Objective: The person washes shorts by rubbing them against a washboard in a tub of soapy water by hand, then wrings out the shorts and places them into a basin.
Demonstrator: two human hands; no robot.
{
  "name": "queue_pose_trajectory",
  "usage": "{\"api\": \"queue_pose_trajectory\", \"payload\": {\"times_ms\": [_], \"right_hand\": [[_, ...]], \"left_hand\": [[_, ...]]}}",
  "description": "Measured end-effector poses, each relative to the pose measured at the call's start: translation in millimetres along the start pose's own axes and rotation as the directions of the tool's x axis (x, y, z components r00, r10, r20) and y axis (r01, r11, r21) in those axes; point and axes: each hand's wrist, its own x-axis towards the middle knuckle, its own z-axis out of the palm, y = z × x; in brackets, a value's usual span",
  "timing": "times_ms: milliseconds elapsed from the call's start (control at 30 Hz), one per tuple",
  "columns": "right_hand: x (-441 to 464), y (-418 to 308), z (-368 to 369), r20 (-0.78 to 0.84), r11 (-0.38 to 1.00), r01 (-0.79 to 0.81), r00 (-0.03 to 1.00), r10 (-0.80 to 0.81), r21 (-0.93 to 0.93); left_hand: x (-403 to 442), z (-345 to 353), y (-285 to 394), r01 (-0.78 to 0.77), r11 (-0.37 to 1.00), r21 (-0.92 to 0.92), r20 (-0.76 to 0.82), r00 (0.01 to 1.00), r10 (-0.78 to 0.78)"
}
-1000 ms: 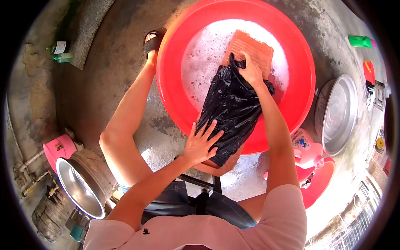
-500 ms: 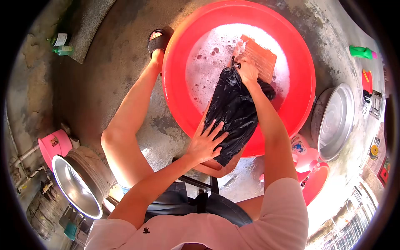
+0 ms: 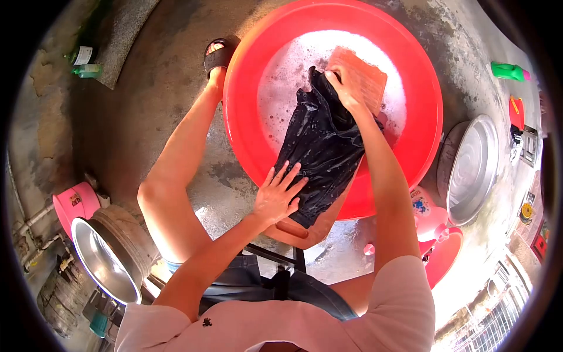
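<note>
A wet black garment [image 3: 319, 149] lies spread along an orange-brown washboard [image 3: 375, 73], which leans in a big red tub [image 3: 422, 88] of foamy water. My right hand [image 3: 347, 88] is closed on the garment's far edge, near the upper ribbed end of the board. Flat, with its fingers spread, my left hand [image 3: 277, 195] rests against the garment's near left edge. Black fabric hides most of the board's middle. The board's near end, with a slot in it, sticks out over the tub's rim toward me.
Metal basins stand at left [image 3: 108, 261] and right [image 3: 474, 170]. A pink bucket [image 3: 77, 206] is at far left. Beside the tub's right side are a pink jug [image 3: 429, 218] and a red basin [image 3: 446, 258]. A green bottle [image 3: 508, 71] lies at upper right.
My right hand has moved slightly away from me, drawing the garment's far end up and wider. My left hand has slid a little left, and more of the board's near end shows.
</note>
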Motion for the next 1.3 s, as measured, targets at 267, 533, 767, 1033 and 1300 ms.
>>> {"api": "queue_pose_trajectory", "payload": {"times_ms": [267,533,767,1033,1300], "right_hand": [[-103.7,41.8,-31.3,-0.16,0.91,-0.35,0.934,0.32,-0.22],[-184.9,-57.3,26.6,-0.06,0.888,0.295,0.94,-0.336,-0.353],[-35.5,50.5,-30.2,-0.195,0.821,-0.391,0.92,0.34,-0.417],[-50.6,-46.5,-156.1,-0.244,0.741,-0.13,0.895,0.374,0.659],[-39.0,-74.7,-152.6,-0.131,0.964,0.143,0.985,-0.115,0.226]], "left_hand": [[5.1,-22.4,29.2,-0.087,0.996,0.03,0.162,0.983,0.081],[2.2,8.3,20.1,-0.146,0.979,0.146,0.314,0.945,0.094],[10.9,-7.5,23.2,-0.174,0.978,0.112,0.221,0.964,0.147],[45.8,-45.2,41.9,0.266,0.523,-0.81,0.145,0.954,-0.261],[-11.3,-59.5,58.1,0.406,-0.036,-0.913,0.379,0.811,-0.446]]}}
